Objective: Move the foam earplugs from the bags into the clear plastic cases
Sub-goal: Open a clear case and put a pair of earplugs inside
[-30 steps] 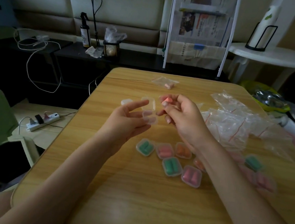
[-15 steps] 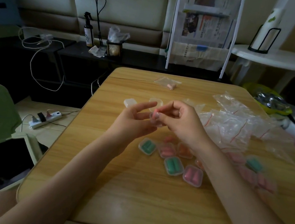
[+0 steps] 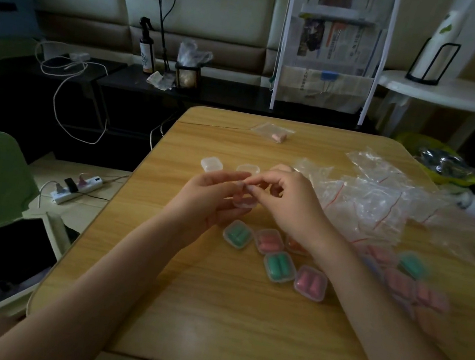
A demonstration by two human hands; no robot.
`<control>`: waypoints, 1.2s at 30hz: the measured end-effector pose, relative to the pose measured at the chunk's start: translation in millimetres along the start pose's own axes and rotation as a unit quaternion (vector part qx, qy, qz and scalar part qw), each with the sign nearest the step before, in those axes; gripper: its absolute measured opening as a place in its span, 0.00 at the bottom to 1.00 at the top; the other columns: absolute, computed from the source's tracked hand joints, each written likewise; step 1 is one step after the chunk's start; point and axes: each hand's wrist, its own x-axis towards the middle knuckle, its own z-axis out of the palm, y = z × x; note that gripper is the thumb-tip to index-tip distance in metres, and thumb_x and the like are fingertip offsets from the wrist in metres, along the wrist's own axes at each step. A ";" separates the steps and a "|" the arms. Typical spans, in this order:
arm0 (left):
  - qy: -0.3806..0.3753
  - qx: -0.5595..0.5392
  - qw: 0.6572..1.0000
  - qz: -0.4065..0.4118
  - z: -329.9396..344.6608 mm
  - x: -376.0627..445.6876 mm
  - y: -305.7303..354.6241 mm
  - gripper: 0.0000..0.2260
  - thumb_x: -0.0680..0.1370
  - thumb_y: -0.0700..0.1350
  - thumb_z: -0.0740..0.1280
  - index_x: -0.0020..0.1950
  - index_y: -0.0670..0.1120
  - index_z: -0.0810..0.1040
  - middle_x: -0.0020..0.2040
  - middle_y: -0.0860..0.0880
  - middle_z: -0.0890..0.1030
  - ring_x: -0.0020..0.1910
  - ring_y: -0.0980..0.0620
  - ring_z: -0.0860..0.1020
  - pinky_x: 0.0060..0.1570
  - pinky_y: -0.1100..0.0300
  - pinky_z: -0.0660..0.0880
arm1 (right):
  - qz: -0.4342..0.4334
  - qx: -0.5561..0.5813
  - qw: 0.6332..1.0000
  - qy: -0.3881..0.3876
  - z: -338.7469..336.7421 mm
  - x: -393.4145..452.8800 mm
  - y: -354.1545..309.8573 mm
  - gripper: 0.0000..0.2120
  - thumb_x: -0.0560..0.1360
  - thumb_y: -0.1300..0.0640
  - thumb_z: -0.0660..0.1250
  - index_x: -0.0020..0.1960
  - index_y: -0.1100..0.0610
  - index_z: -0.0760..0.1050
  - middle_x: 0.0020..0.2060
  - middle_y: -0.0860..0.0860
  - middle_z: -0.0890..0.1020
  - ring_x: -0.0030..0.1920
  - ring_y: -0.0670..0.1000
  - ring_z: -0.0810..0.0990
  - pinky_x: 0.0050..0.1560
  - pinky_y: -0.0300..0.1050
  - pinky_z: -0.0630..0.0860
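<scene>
Your left hand [image 3: 212, 197] cradles a clear case [image 3: 244, 200] above the middle of the wooden surface [image 3: 211, 313], its fingers curled under and around the case. Your right hand [image 3: 290, 205] meets it from the other side, fingers bent, the tips pinching at the top of the case; whether an earplug sits between them is too blurred to tell.

Just behind your hands, two empty cases [image 3: 212, 164] stand side by side on the surface. Farther back, near the far edge, lies a small bag [image 3: 273, 131] with a pink earplug [image 3: 279, 137] inside.

In front of your hands, filled cases lie in a loose cluster: a green one [image 3: 238, 234], a pink one [image 3: 269, 241] beside it, another green one [image 3: 279, 266] nearer you, and another pink one [image 3: 310, 283] just right of that. More filled cases [image 3: 413, 265] lie beyond your right forearm, blurred.

A heap of crumpled empty bags [image 3: 363, 206] covers the right part of the surface, close beside your right hand.
</scene>
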 end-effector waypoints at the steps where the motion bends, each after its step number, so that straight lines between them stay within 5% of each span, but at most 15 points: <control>1: 0.001 -0.001 1.000 0.000 -0.9 0.5 0.2 0.10 0.78 0.36 0.63 0.59 0.40 0.77 0.52 0.38 0.82 0.47 0.48 0.82 0.50 0.57 0.79 | 0.000 0.002 1.000 -0.008 0.0 -0.2 -0.1 0.07 0.75 0.59 0.69 0.49 0.49 0.83 0.39 0.45 0.73 0.35 0.42 0.69 0.39 0.29 0.67; 8: 0.081 -0.015 0.995 0.047 -16.6 0.1 13.1 0.11 0.76 0.37 0.67 0.58 0.42 0.78 0.50 0.41 0.84 0.48 0.49 0.83 0.45 0.61 0.81 | -0.015 0.072 0.997 0.029 -1.8 -5.9 -9.9 0.08 0.77 0.60 0.66 0.52 0.50 0.81 0.43 0.48 0.78 0.38 0.47 0.74 0.38 0.33 0.72; 11: 0.159 0.006 0.985 0.068 -26.7 -3.5 15.6 0.10 0.73 0.36 0.70 0.52 0.43 0.80 0.50 0.42 0.83 0.46 0.50 0.83 0.42 0.62 0.80 | -0.028 -0.009 0.998 -0.062 5.4 -12.4 -20.0 0.06 0.75 0.54 0.67 0.51 0.50 0.79 0.43 0.39 0.78 0.41 0.40 0.74 0.46 0.35 0.74; 15: 0.207 -0.008 0.974 0.090 -31.4 -9.7 21.2 0.09 0.72 0.34 0.71 0.49 0.46 0.81 0.46 0.45 0.83 0.46 0.51 0.81 0.44 0.61 0.80 | -0.113 -0.132 0.970 -0.172 24.4 -16.7 -32.0 0.14 0.78 0.45 0.62 0.63 0.41 0.75 0.63 0.40 0.76 0.65 0.44 0.67 0.63 0.47 0.57; 19: 0.204 -0.032 0.976 0.076 -32.5 -10.0 21.5 0.09 0.73 0.36 0.70 0.51 0.47 0.81 0.42 0.49 0.84 0.44 0.53 0.82 0.44 0.62 0.80 | -0.150 -0.216 0.941 -0.215 37.1 -20.8 -33.2 0.14 0.80 0.51 0.60 0.65 0.45 0.75 0.67 0.41 0.73 0.66 0.47 0.65 0.66 0.46 0.53; 23: 0.175 0.006 0.983 0.048 -26.5 -8.7 17.6 0.09 0.75 0.38 0.70 0.54 0.46 0.81 0.45 0.44 0.84 0.44 0.52 0.83 0.36 0.64 0.79 | -0.135 -0.102 0.968 -0.184 40.6 -19.5 -26.8 0.12 0.76 0.64 0.65 0.57 0.56 0.81 0.52 0.50 0.82 0.55 0.50 0.75 0.60 0.47 0.69; 27: 0.173 0.085 0.979 0.069 -20.8 -9.0 13.6 0.06 0.76 0.40 0.69 0.53 0.45 0.80 0.44 0.42 0.83 0.35 0.53 0.81 0.30 0.65 0.76 | -0.122 -0.022 0.985 -0.116 32.8 -19.6 -27.4 0.11 0.73 0.66 0.68 0.54 0.58 0.81 0.47 0.51 0.81 0.46 0.45 0.75 0.50 0.39 0.72; 31: 0.185 0.082 0.976 0.081 -19.3 -7.9 14.3 0.04 0.78 0.41 0.66 0.50 0.43 0.80 0.46 0.42 0.83 0.43 0.49 0.84 0.40 0.62 0.80 | -0.125 0.008 0.991 -0.048 22.6 -17.2 -23.9 0.08 0.72 0.64 0.72 0.50 0.58 0.82 0.46 0.49 0.82 0.47 0.43 0.77 0.52 0.39 0.74; 36: 0.155 0.052 0.985 0.062 -17.9 -7.6 15.7 0.05 0.78 0.39 0.64 0.49 0.42 0.80 0.47 0.41 0.82 0.43 0.51 0.84 0.40 0.65 0.78 | -0.166 0.010 0.982 0.092 16.4 -14.2 -20.5 0.08 0.71 0.65 0.72 0.49 0.58 0.82 0.48 0.49 0.81 0.51 0.39 0.76 0.55 0.25 0.69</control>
